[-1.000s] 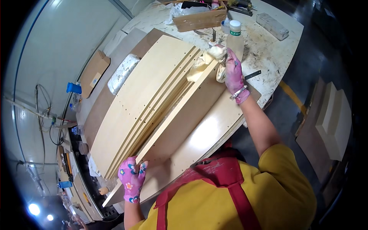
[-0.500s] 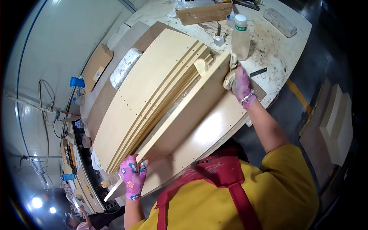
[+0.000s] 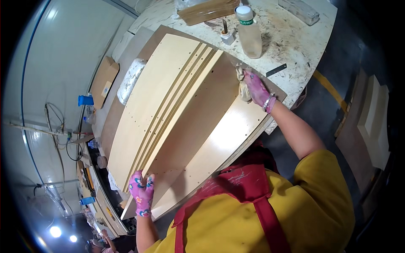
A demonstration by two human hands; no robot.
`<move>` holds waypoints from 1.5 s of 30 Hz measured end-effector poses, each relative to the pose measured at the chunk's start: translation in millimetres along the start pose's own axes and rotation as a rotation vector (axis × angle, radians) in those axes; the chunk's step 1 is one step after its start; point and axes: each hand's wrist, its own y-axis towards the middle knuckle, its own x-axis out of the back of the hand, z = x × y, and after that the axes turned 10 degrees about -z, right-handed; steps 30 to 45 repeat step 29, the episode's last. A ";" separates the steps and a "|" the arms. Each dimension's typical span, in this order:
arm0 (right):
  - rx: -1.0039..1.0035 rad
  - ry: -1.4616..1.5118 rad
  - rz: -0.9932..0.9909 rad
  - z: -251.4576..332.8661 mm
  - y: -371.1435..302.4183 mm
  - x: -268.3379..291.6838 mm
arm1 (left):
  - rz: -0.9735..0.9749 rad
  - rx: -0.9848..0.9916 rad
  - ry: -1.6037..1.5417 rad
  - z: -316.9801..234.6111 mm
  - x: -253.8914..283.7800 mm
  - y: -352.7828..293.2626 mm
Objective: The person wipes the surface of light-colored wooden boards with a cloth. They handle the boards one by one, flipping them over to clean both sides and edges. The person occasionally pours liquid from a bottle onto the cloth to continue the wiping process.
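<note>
My left hand (image 3: pixel 142 193), in a pink flowered glove, grips the lower left end of a pale wooden panel (image 3: pixel 192 111) that stands tilted on its edge. This panel leans against several similar drilled boards (image 3: pixel 149 80) standing side by side. My right hand (image 3: pixel 257 89), gloved in pink, is closed on a crumpled cream cloth (image 3: pixel 244 92) at the panel's far right end. Under it lies another pale panel (image 3: pixel 228 137), flat and shiny, with small holes along its near edge.
Beyond the boards are a clear bottle with a white lid (image 3: pixel 250 38), a small white jar (image 3: pixel 227 38), a black ruler (image 3: pixel 276 70) and a cardboard box (image 3: pixel 209 11). A wrapped silver bundle (image 3: pixel 131 82) lies left. More panels (image 3: pixel 373 122) stand at right; another person (image 3: pixel 105 244) is at lower left.
The panel has tipped back against the other boards, showing more of its face. My right hand and the cloth have come down and slightly left, from its upper edge to its face.
</note>
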 end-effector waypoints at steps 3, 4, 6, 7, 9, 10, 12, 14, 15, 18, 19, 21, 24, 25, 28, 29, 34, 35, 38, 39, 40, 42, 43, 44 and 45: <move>0.263 -0.290 0.071 8.9 -7.0 6.2 | -0.005 -0.028 -0.048 15.6 -5.7 5.8; 0.228 -0.143 0.069 30.5 -20.2 -5.1 | 0.022 0.008 -0.066 18.4 -8.2 9.2; 0.131 0.155 0.066 87.3 -62.6 -43.3 | -0.007 0.082 -0.103 25.0 -11.3 -3.3; 0.398 0.154 0.032 90.7 -68.9 -54.5 | -0.079 -0.074 -0.020 25.5 -11.6 -4.8; 0.536 0.046 -0.027 87.3 -69.4 -57.0 | -0.149 -0.255 0.098 24.4 -10.8 -5.6; 0.435 0.073 -0.042 55.9 -48.2 -47.6 | -0.109 -0.135 0.035 22.9 -8.3 -3.1; 0.309 0.049 -0.048 -15.0 -1.6 -24.2 | -0.028 0.110 -0.108 17.3 -10.9 4.9; 0.324 -0.119 0.016 -19.2 0.0 -13.4 | 0.026 0.140 -0.167 7.2 -11.3 18.4; 0.367 -0.224 0.056 -9.9 -6.9 -11.4 | 0.041 0.125 -0.152 18.9 -13.1 22.7; 0.421 -0.245 0.183 9.9 0.2 -8.2 | 0.105 0.142 -0.190 39.1 -18.1 41.7; 0.419 -0.302 0.239 17.2 6.6 -7.3 | 0.150 0.166 -0.209 34.6 -18.2 49.1; 0.357 -0.359 0.162 22.2 -1.0 0.9 | 0.224 0.236 -0.234 35.3 -16.7 58.3; 0.459 -0.336 0.113 53.3 -52.8 1.8 | 0.216 0.348 -0.534 77.9 -18.9 45.1; 0.561 -0.314 0.147 55.4 -60.0 9.2 | 0.345 0.431 -0.726 49.2 -6.2 58.0; 0.578 -0.436 0.203 70.6 -85.3 29.5 | 0.467 0.359 -0.293 82.2 -18.4 64.0; 0.506 -0.402 0.234 61.9 -83.4 41.4 | 0.483 0.381 -0.371 84.6 -31.8 61.6; 0.506 -0.402 0.234 61.9 -83.4 41.4 | 0.483 0.381 -0.371 84.6 -31.8 61.6; 0.506 -0.402 0.234 61.9 -83.4 41.4 | 0.483 0.381 -0.371 84.6 -31.8 61.6; 0.506 -0.402 0.234 61.9 -83.4 41.4 | 0.483 0.381 -0.371 84.6 -31.8 61.6; 0.506 -0.402 0.234 61.9 -83.4 41.4 | 0.483 0.381 -0.371 84.6 -31.8 61.6; 0.506 -0.402 0.234 61.9 -83.4 41.4 | 0.483 0.381 -0.371 84.6 -31.8 61.6; 0.506 -0.402 0.234 61.9 -83.4 41.4 | 0.483 0.381 -0.371 84.6 -31.8 61.6; 0.506 -0.402 0.234 61.9 -83.4 41.4 | 0.483 0.381 -0.371 84.6 -31.8 61.6; 0.506 -0.402 0.234 61.9 -83.4 41.4 | 0.483 0.381 -0.371 84.6 -31.8 61.6; 0.506 -0.402 0.234 61.9 -83.4 41.4 | 0.483 0.381 -0.371 84.6 -31.8 61.6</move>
